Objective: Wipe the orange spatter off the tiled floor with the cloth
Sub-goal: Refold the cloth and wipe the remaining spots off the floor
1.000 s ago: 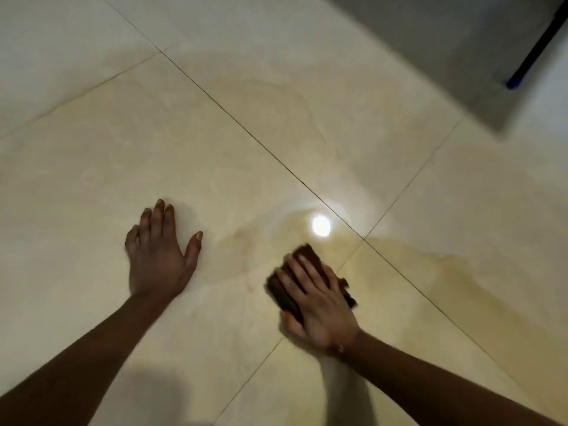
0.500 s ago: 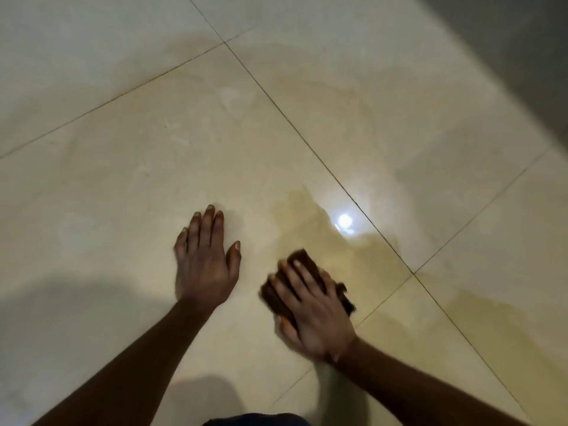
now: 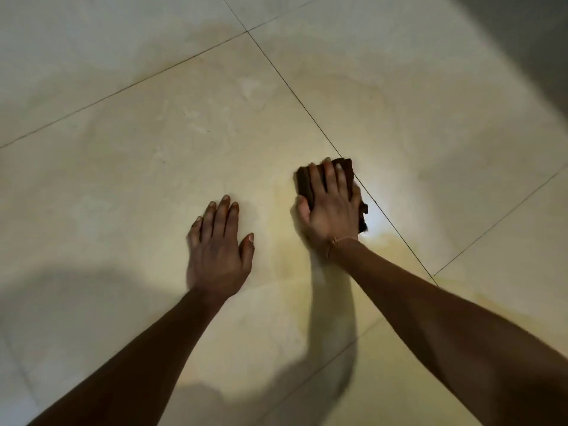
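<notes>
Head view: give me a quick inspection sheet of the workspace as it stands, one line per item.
Surface: glossy cream tiled floor with thin dark grout lines; a bright light reflection beside the cloth.
Job's things: dark brown cloth folded, pressed flat on the floor next to a grout line; yellowish-orange film on the tile between and below the hands, and more along the right side.
Clutter: nothing seen.
Grippers: right hand palm down on the cloth, fingers spread over it; left hand flat on bare tile, holding nothing.
Cables: nothing seen.
Surroundings: a dark shaded area at the top right corner; the person's shadow across the lower floor.
</notes>
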`<move>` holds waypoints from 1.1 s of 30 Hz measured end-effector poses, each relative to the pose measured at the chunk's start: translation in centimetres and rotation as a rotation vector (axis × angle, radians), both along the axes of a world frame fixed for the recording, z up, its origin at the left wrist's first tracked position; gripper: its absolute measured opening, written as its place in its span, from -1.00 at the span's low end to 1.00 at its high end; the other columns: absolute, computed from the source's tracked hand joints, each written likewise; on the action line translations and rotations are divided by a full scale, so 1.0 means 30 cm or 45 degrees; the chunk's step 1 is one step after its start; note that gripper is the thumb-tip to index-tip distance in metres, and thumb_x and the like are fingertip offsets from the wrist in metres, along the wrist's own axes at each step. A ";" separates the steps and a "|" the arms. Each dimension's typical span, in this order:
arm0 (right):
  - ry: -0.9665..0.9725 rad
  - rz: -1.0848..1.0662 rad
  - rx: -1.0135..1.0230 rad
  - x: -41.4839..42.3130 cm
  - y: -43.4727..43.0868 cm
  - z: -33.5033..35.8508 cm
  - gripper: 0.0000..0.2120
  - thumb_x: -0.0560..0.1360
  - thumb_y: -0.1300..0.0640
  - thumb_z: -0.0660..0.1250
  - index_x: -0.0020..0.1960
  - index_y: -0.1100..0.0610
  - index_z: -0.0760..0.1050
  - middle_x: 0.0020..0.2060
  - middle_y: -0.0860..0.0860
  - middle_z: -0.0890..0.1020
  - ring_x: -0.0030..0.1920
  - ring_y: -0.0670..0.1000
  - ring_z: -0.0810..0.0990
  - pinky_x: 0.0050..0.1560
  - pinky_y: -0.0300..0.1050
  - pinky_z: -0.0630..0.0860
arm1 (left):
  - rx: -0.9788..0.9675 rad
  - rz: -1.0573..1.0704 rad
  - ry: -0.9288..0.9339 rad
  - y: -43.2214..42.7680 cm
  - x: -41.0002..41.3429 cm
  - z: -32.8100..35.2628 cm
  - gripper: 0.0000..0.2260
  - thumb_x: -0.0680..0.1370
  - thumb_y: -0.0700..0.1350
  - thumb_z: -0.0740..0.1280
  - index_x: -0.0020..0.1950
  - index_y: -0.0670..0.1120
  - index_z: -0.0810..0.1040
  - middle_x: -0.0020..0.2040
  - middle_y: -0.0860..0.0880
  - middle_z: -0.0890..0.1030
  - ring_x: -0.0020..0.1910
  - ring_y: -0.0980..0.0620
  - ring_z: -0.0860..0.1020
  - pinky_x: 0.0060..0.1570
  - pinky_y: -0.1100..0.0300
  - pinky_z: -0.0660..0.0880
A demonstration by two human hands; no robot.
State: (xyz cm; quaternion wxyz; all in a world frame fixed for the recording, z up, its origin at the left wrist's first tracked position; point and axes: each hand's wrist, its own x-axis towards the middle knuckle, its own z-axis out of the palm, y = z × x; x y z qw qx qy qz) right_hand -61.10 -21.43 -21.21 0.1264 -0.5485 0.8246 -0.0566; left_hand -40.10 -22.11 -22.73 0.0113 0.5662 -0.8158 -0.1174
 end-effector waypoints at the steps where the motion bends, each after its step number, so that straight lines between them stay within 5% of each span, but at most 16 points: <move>1: 0.017 -0.020 -0.004 0.001 0.066 -0.008 -0.34 0.47 -0.15 0.08 0.54 0.03 0.20 0.55 0.08 0.18 0.55 0.09 0.08 0.44 0.19 0.13 | -0.007 -0.006 0.006 0.001 -0.003 0.001 -0.46 0.61 0.10 0.04 0.53 -0.12 0.19 0.56 -0.09 0.18 0.53 -0.10 0.14 0.44 -0.08 0.13; 5: -0.008 0.232 0.001 -0.035 0.494 0.017 -0.33 0.46 -0.16 0.12 0.54 0.01 0.20 0.56 0.05 0.17 0.56 0.06 0.06 0.41 0.22 0.18 | -0.022 -0.007 -0.002 0.000 0.002 0.004 -0.46 0.61 0.11 0.02 0.53 -0.13 0.19 0.55 -0.10 0.20 0.53 -0.11 0.15 0.43 -0.09 0.14; 10: 0.085 -0.030 0.061 -0.208 0.188 -0.002 -0.30 0.46 -0.21 -0.07 0.54 0.04 0.18 0.55 0.09 0.17 0.55 0.10 0.06 0.42 0.18 0.12 | -0.079 -0.008 0.022 -0.003 0.000 -0.019 -0.46 0.61 0.12 0.02 0.52 -0.14 0.21 0.54 -0.12 0.23 0.52 -0.12 0.17 0.42 -0.11 0.15; 20: -0.026 0.155 0.152 -0.187 0.685 0.028 -0.33 0.51 -0.24 -0.09 0.58 -0.04 0.05 0.59 -0.02 0.01 0.57 -0.03 -0.14 0.50 0.09 -0.04 | -0.060 -0.010 0.043 -0.001 -0.001 -0.007 -0.40 0.57 0.16 -0.04 0.49 -0.17 0.22 0.53 -0.16 0.22 0.50 -0.19 0.15 0.42 -0.17 0.13; 23: -0.121 0.100 0.065 -0.180 0.676 0.061 -0.36 0.48 -0.15 -0.12 0.50 0.01 0.28 0.51 0.00 0.30 0.53 0.00 0.16 0.48 0.05 0.06 | -0.074 -0.012 0.097 0.021 -0.037 0.006 -0.38 0.55 0.15 -0.02 0.46 -0.25 0.25 0.51 -0.24 0.23 0.48 -0.25 0.17 0.41 -0.20 0.10; 25: -0.454 -0.171 -0.128 -0.179 0.651 0.117 -0.58 0.53 0.01 0.03 0.28 0.03 0.51 0.18 -0.03 0.60 0.21 -0.03 0.51 0.28 -0.08 0.36 | -0.105 -0.130 0.140 0.061 -0.113 0.019 -0.41 0.57 0.12 0.02 0.44 -0.27 0.29 0.50 -0.26 0.25 0.46 -0.27 0.22 0.41 -0.20 0.13; 27: -1.004 -0.570 -0.279 -0.202 0.636 0.185 -0.75 0.56 0.20 0.14 0.03 0.06 0.60 -0.14 -0.09 0.62 -0.14 -0.09 0.54 -0.07 -0.23 0.44 | -0.114 -0.269 0.200 0.099 -0.248 0.023 -0.46 0.59 0.09 0.04 0.45 -0.24 0.29 0.52 -0.20 0.24 0.48 -0.20 0.21 0.43 -0.15 0.11; 29: -1.332 -0.805 -0.341 -0.265 0.652 0.216 -0.81 0.54 0.26 0.16 -0.17 0.22 0.52 -0.28 0.03 0.51 -0.23 0.01 0.44 -0.17 -0.14 0.36 | -0.086 -0.326 0.258 0.114 -0.399 0.023 -0.48 0.62 0.09 0.04 0.49 -0.19 0.25 0.55 -0.14 0.19 0.51 -0.13 0.15 0.46 -0.10 0.06; 31: -1.274 -0.808 -0.247 -0.340 0.709 0.220 -0.80 0.54 0.21 0.19 -0.15 0.19 0.56 -0.23 0.04 0.59 -0.15 0.04 0.51 -0.08 -0.09 0.43 | -0.042 -0.334 0.255 0.114 -0.502 0.011 -0.47 0.64 0.11 0.04 0.51 -0.17 0.22 0.56 -0.13 0.16 0.53 -0.11 0.11 0.48 -0.08 0.02; 33: -0.904 -0.830 -0.167 -0.428 0.793 0.202 -0.78 0.53 0.10 0.25 0.08 0.06 0.63 0.00 -0.02 0.68 0.00 -0.02 0.60 0.13 -0.11 0.49 | -0.049 -0.341 0.178 0.116 -0.556 -0.014 -0.44 0.63 0.15 0.02 0.52 -0.18 0.18 0.56 -0.14 0.17 0.53 -0.11 0.11 0.48 -0.09 0.04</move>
